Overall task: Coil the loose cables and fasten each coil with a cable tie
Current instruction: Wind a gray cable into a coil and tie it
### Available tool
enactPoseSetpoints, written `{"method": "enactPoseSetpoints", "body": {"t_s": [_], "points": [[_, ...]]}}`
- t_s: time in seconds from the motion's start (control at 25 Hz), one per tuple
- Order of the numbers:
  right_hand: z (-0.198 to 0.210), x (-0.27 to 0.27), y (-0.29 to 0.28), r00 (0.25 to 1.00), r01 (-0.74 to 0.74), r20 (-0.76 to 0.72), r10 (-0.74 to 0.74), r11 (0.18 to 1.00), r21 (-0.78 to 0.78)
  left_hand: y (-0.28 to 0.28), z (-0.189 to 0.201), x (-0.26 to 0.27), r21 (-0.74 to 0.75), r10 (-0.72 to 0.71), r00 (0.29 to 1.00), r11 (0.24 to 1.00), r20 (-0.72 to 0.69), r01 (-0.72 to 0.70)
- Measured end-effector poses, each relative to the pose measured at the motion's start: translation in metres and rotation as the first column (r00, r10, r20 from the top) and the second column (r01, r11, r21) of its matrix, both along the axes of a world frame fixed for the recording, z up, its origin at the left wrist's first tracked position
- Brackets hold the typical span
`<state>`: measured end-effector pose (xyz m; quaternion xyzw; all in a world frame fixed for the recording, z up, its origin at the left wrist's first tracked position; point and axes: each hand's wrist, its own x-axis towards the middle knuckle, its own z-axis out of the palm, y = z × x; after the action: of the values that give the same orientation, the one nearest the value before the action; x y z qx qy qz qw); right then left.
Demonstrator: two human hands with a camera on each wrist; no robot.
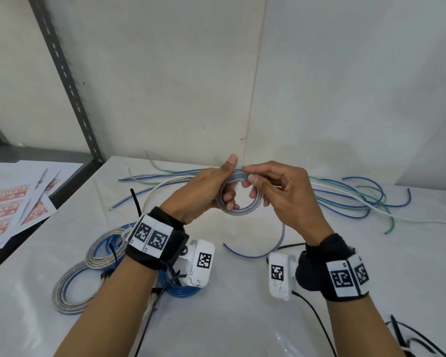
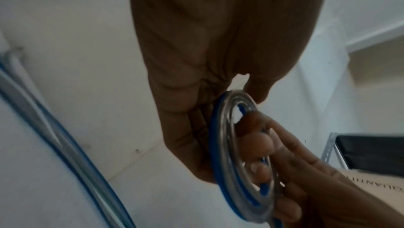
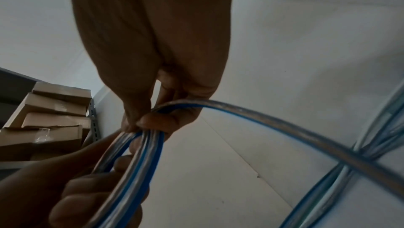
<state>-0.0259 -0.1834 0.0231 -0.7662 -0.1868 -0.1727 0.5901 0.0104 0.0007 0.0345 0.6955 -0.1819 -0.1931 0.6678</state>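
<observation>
A small coil of clear-and-blue cable point(image 1: 238, 211) hangs in the air between both hands above the white table point(image 1: 242, 318). My left hand point(image 1: 218, 185) grips the coil's left side, thumb up and fingers through the ring. My right hand point(image 1: 258, 179) pinches the top of the coil between thumb and fingers. The cable's loose tail point(image 1: 252, 256) drops from the coil and curves across the table. The left wrist view shows the coil point(image 2: 227, 154) edge-on, with fingers point(image 2: 258, 142) through it. In the right wrist view, the pinched strands point(image 3: 140, 154) and the tail point(image 3: 284, 128) run off to the right.
Three tied coils point(image 1: 72, 287) point(image 1: 103, 248) point(image 1: 180, 288) lie at the near left. Loose blue, green and white cables point(image 1: 345, 199) sprawl along the back. Black cable ties lie at left point(image 1: 137, 202) and near right point(image 1: 410, 338). Printed sheets point(image 1: 11, 202) cover a shelf on the left.
</observation>
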Motion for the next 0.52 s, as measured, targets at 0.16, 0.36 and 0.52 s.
{"method": "enactPoseSetpoints", "body": {"t_s": [0.16,0.36,0.52], "points": [[-0.002,-0.001,0.002,1.0,0.001,-0.01,-0.001,0.998,-0.068,0.001,0.002,-0.006,0.078,-0.042,0.997,0.996,0.059,0.038],[-0.001,-0.001,0.007,0.999,0.048,0.008,-0.049,0.994,0.094,0.002,0.005,0.002,-0.149,0.133,0.991,0.981,0.031,-0.127],[-0.007,-0.003,0.028,0.993,0.101,-0.093,-0.069,0.91,0.403,0.006,0.006,0.009,-0.391,0.221,0.974,0.893,-0.046,-0.221]]}}
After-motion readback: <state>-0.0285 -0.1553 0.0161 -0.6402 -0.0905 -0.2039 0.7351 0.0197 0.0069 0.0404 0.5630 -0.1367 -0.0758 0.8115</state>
